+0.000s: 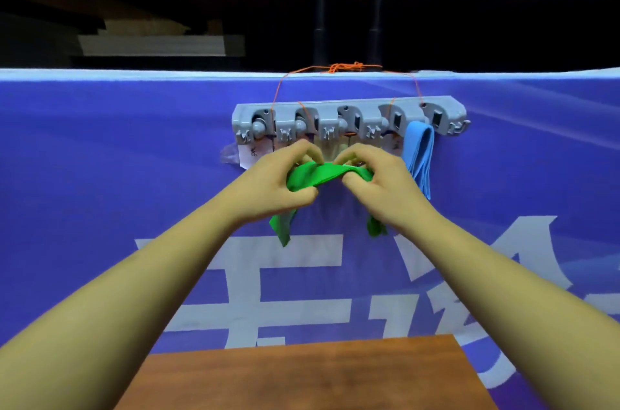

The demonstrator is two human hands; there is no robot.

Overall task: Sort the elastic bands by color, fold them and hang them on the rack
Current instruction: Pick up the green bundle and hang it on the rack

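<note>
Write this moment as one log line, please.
green band: held between both hands before rack | left hand: grips green band | right hand: grips green band | blue band: hangs near rack's right end

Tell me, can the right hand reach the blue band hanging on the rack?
Probably yes: the blue band hangs just beside the right hand with nothing between, though that hand grips the green band.

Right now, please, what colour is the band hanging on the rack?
The hanging band is light blue, clearest in the head view.
</note>
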